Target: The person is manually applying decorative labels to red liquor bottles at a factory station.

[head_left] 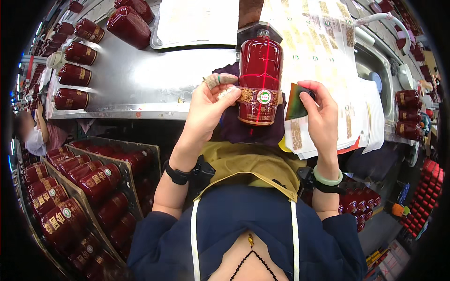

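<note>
Head view — left hand (206,105) pins gold label on glossy red bottle (259,75); right hand (321,112) grips dark scraper card (296,102) — label may wrinkle under uneven pressure.

At centre frame a deep red bottle (260,70) wears a gold-patterned band label (255,97) with a round green-and-white seal. The card (296,102) right of it shimmers green to orange. At upper right, white label sheets (323,33) carry gold print.

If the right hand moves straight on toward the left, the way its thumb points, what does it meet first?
Probably the red bottle: the right hand, holding a small card, sits just beside its label; depth is unclear.
</note>
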The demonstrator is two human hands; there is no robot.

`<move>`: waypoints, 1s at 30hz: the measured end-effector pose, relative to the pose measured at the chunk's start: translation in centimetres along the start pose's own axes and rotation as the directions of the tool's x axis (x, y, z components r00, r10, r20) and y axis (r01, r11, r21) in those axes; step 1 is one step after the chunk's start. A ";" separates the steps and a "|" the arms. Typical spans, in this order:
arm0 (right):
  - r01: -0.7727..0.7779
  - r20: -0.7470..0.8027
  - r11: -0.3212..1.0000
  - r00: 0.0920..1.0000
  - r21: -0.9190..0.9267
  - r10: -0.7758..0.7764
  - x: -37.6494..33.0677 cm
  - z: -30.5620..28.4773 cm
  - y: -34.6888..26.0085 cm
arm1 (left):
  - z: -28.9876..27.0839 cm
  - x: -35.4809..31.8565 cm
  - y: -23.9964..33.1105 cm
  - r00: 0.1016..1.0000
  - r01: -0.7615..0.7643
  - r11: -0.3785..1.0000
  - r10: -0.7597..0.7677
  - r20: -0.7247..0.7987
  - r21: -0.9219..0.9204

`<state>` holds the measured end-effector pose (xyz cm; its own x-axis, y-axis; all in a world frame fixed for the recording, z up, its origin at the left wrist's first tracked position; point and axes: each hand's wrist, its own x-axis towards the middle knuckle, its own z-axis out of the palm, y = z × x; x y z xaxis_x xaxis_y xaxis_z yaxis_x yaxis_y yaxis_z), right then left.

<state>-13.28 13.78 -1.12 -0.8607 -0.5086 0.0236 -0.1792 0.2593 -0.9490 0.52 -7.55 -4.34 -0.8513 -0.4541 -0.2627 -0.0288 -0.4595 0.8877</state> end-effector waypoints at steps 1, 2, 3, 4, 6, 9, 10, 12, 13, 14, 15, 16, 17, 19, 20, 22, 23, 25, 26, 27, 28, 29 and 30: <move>-0.015 0.038 0.998 0.999 0.057 0.013 -0.1 -0.3 0.1 | -0.1 0.1 -0.3 1.000 -0.001 1.000 0.001 -0.009 -0.016; -0.032 0.075 0.993 0.997 0.112 0.024 -0.2 -0.6 0.0 | -0.1 0.2 -0.6 1.000 0.007 1.000 -0.007 -0.012 -0.009; 0.016 0.118 0.999 0.993 0.045 -0.021 -0.4 -0.6 -0.1 | -0.1 0.3 -0.9 0.993 -0.079 0.978 0.095 -0.075 0.193; 0.021 0.101 0.999 0.995 0.051 -0.026 -0.7 -0.6 -0.2 | 0.0 0.4 -1.2 0.975 -0.112 0.910 0.178 -0.131 0.400; 0.126 0.183 0.983 0.978 -0.135 -0.100 -1.3 0.0 -0.6 | 0.0 -0.1 -1.7 0.934 -0.132 0.704 0.324 -0.149 0.698; 0.328 0.193 0.872 0.942 -0.363 -0.274 -1.9 2.0 -0.7 | 0.3 -1.5 -2.7 0.760 -0.463 0.525 0.649 0.016 0.714; 0.375 0.168 0.824 0.927 -0.424 -0.335 -1.9 2.7 -0.5 | 0.3 -2.4 -3.0 0.780 -0.512 0.511 0.614 0.124 0.690; 0.357 0.134 0.854 0.934 -0.379 -0.331 -1.8 4.0 0.2 | 0.5 -3.0 -3.8 0.800 -0.556 0.424 0.506 0.322 0.715; 0.328 0.133 0.881 0.945 -0.341 -0.300 -1.7 4.3 0.7 | 0.4 -3.1 -4.1 0.800 -0.556 0.428 0.508 0.319 0.712; 0.346 0.105 0.878 0.938 -0.330 -0.330 -1.7 4.6 1.1 | 0.2 -3.1 -4.4 0.826 -0.523 0.415 0.463 0.322 0.745; 0.355 0.117 0.884 0.935 -0.304 -0.335 -1.7 4.7 1.5 | 0.0 -3.1 -4.5 0.856 -0.485 0.412 0.406 0.321 0.772; 0.358 0.100 0.895 0.934 -0.268 -0.343 -1.7 4.6 1.7 | -0.2 -3.1 -4.5 0.849 -0.492 0.399 0.414 0.327 0.773; 0.355 0.123 0.891 0.935 -0.283 -0.334 -1.7 4.6 1.9 | -0.5 -3.0 -4.3 0.839 -0.496 0.296 0.406 0.363 0.816; 0.361 0.139 0.895 0.932 -0.262 -0.336 -1.8 4.1 2.0 | -0.9 -2.7 -3.8 0.843 -0.486 0.206 0.369 0.393 0.849; 0.352 0.131 0.898 0.936 -0.265 -0.328 -1.9 3.8 1.9 | -0.8 -2.7 -3.5 0.859 -0.477 0.346 0.380 0.344 0.808; 0.399 0.195 0.861 0.915 -0.317 -0.352 -1.8 3.2 1.7 | -0.4 -2.3 -2.9 0.837 -0.507 0.423 0.448 0.313 0.751; 0.393 0.198 0.889 0.915 -0.233 -0.353 -1.7 2.8 1.5 | 0.0 -2.2 -2.6 0.830 -0.520 0.450 0.466 0.305 0.726; 0.204 0.184 0.978 0.964 -0.048 -0.192 -1.4 2.3 1.5 | 1.0 -1.9 -2.3 0.842 -0.535 0.674 0.475 0.257 0.509; 0.012 0.178 0.992 0.983 0.127 -0.035 -1.3 2.2 1.5 | 1.5 -1.9 -2.2 0.848 -0.529 0.735 0.471 0.242 0.425; -0.121 0.171 0.967 0.982 0.224 0.084 -1.2 2.2 1.7 | 1.9 -1.7 -2.1 0.907 -0.419 0.850 0.378 0.186 0.318; -0.101 0.175 0.966 0.983 0.237 0.060 -1.0 2.2 1.9 | 2.2 -1.7 -2.0 0.943 -0.319 0.929 0.291 0.162 0.186; -0.090 0.171 0.969 0.984 0.231 0.051 -1.0 2.3 2.1 | 2.3 -1.5 -1.8 0.944 -0.318 0.928 0.291 0.154 0.194; -0.108 0.183 0.966 0.981 0.234 0.065 -1.0 2.4 2.3 | 2.4 -1.5 -1.8 0.952 -0.294 0.933 0.266 0.153 0.208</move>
<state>-11.70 12.88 -4.14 -0.7686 -0.6324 -0.0965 0.0317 0.1130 -0.9931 0.60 -4.21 -4.62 -0.8979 -0.4380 0.0441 0.1147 -0.1362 0.9840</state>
